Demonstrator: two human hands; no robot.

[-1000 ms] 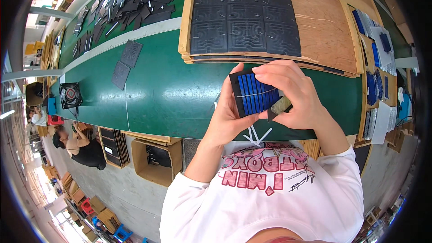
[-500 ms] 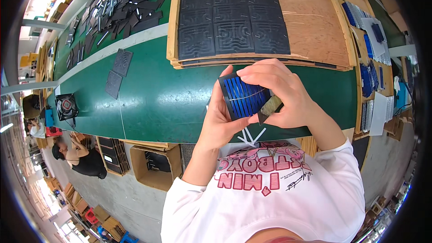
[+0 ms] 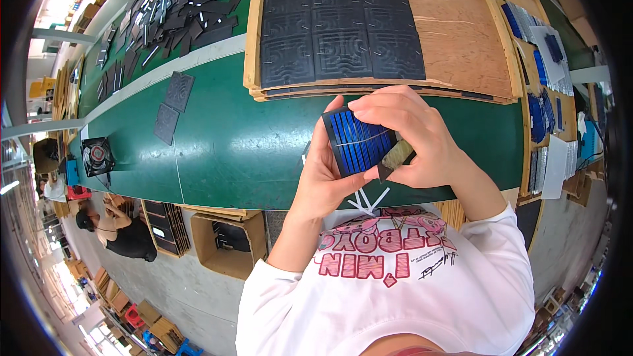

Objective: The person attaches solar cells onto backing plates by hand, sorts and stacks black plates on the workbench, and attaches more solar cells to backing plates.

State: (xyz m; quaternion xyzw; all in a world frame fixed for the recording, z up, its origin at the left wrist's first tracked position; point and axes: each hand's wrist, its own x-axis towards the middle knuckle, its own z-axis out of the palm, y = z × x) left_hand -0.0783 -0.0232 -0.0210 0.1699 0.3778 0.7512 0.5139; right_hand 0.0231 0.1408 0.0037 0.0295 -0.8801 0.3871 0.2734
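Note:
Both hands hold a small blue solar panel (image 3: 358,140) with dark edges and thin pale lines, tilted above the green table. My left hand (image 3: 321,175) is closed along its left edge, thumb near the lower edge. My right hand (image 3: 422,133) reaches over its right side, fingertips at the top edge. A yellowish, padlike piece (image 3: 397,155) with a dark corner beneath it sits in the right hand, its kind unclear. Just below the hands, several thin white strips (image 3: 366,202) lie at the table's near edge.
Beyond the hands, a wooden tray (image 3: 254,59) holds rows of black patterned panels (image 3: 339,43). Two dark squares (image 3: 175,102) and a small fan (image 3: 98,156) lie left on the green table (image 3: 231,132). Black offcuts (image 3: 178,13) pile behind. Below stands a cardboard box (image 3: 231,244); another person (image 3: 125,231) works left.
The panel and both hands have barely shifted; the grip is the same.

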